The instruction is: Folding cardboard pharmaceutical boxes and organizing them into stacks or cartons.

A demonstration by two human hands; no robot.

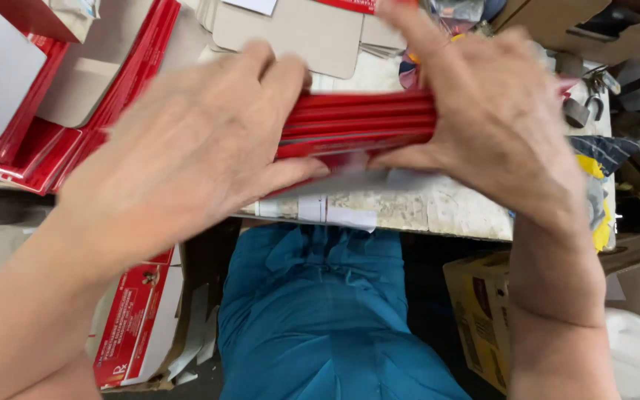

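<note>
Hands, left [187, 148] and right [494, 122], squeeze what looks like a stack of red flat cartons [361, 122] between them

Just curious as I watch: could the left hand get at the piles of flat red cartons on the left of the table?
Probably yes. The flat red cartons lie uncovered just beyond the left hand, with nothing between. But both hands are gripping the red stack, so it would have to let go first.
</note>
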